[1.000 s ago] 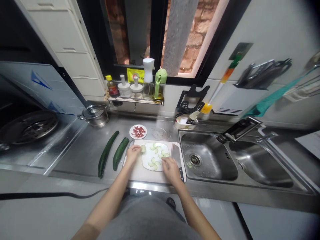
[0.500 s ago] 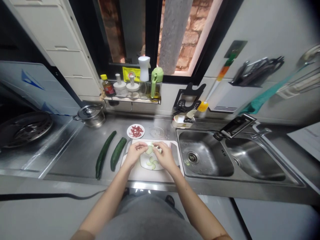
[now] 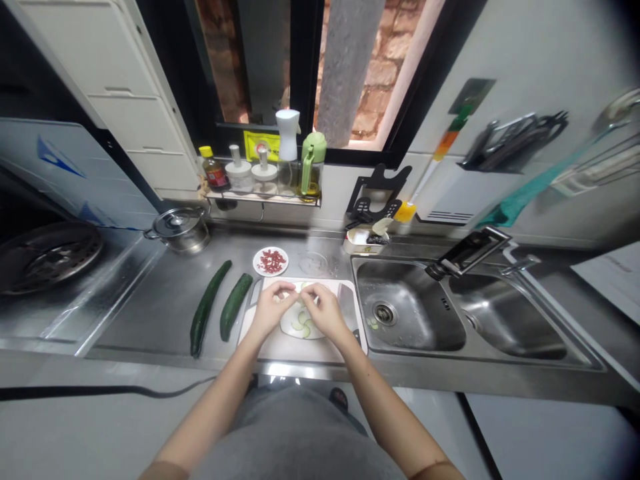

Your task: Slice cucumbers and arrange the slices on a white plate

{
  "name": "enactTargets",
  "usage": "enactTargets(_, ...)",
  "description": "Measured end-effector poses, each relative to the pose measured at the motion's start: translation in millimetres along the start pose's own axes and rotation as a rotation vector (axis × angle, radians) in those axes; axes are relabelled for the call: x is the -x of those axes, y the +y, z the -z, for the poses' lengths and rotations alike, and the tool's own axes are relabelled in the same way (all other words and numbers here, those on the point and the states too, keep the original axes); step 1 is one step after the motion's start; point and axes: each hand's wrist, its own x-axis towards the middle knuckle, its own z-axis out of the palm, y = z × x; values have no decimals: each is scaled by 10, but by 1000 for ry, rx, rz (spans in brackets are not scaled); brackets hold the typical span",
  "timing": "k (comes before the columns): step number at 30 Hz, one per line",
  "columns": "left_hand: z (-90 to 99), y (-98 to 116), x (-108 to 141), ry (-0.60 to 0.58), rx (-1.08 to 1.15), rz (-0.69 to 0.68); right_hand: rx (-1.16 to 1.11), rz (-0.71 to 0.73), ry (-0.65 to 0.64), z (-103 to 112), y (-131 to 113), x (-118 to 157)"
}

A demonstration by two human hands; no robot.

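Over a white plate (image 3: 290, 330), my left hand (image 3: 273, 308) and my right hand (image 3: 324, 312) meet at the fingertips. Both are closed in a pinch on a thin cucumber slice (image 3: 299, 291), mostly hidden by the fingers. Several pale green cucumber slices (image 3: 301, 325) lie fanned in a curved pattern on the plate, and more show behind my fingers. Under the plate is a white cutting board (image 3: 280, 351). A knife (image 3: 346, 300) lies along its right side, partly covered by my right hand and wrist.
Two whole cucumbers (image 3: 210, 310) lie left of the board. Behind it stand a small plate of chopped red bits (image 3: 271, 261) and a clear dish (image 3: 314, 263). A lidded pot (image 3: 180, 229) is at the back left; a double sink (image 3: 410, 307) is on the right.
My fingertips have come closer together. The slice they hold was seen face-on and now shows far less. The plated slices look unmoved.
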Motion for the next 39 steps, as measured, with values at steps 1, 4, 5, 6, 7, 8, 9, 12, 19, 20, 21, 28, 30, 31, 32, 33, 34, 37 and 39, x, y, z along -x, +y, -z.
enactTargets(1, 3, -9, 6, 42, -30, 5, 3, 0, 4, 0, 7, -2)
enactTargets(4, -2, -29, 28, 64, 15, 114, 20, 19, 8, 4, 12, -10)
enactTargets(5, -9, -34, 35, 31, 73, 169, 27, 36, 5, 7, 7, -12)
enactTargets(6, -20, -39, 42, -10, 136, 226, 35, 58, -1, 11, -2, -14)
enactTargets(7, -31, -44, 47, -50, 197, 282, 42, 81, -7, 16, -12, -16)
enactTargets(8, -42, -51, 51, -83, 254, 335, 51, 105, -15, 22, -24, -17)
enactTargets(9, -53, -58, 51, -108, 305, 380, 61, 126, -24, 27, -35, -17)
enactTargets(12, -68, -80, 40, -137, 390, 445, 95, 164, -63, 44, -54, -15)
enactTargets(19, -52, -36, -5, -50, 360, 399, 104, 191, -75, 44, 1, -8)
enactTargets(20, -49, -28, -10, -42, 370, 387, 106, 190, -74, 39, 14, -10)
enactTargets(21, -45, -25, -16, -37, 380, 373, 109, 188, -74, 33, 27, -12)
enactTargets(28, -34, -164, -107, -48, 418, 303, 108, 153, -87, -38, 120, -44)
enactTargets(30, -31, -221, -141, -52, 408, 281, 97, 126, -95, -76, 162, -59)
enactTargets(31, -27, -249, -158, -53, 399, 270, 92, 108, -100, -99, 189, -67)
enactTargets(32, -23, -277, -175, -55, 387, 260, 86, 88, -107, -124, 218, -76)
enactTargets(33, -17, -305, -192, -61, 372, 252, 80, 66, -116, -151, 250, -84)
enactTargets(34, -12, -335, -209, -69, 358, 245, 74, 43, -126, -179, 284, -91)
enactTargets(37, 0, -437, -258, -104, 320, 237, 50, -35, -162, -265, 388, -110)
enactTargets(39, -1, -521, -287, -119, 295, 241, 35, -85, -188, -320, 455, -116)
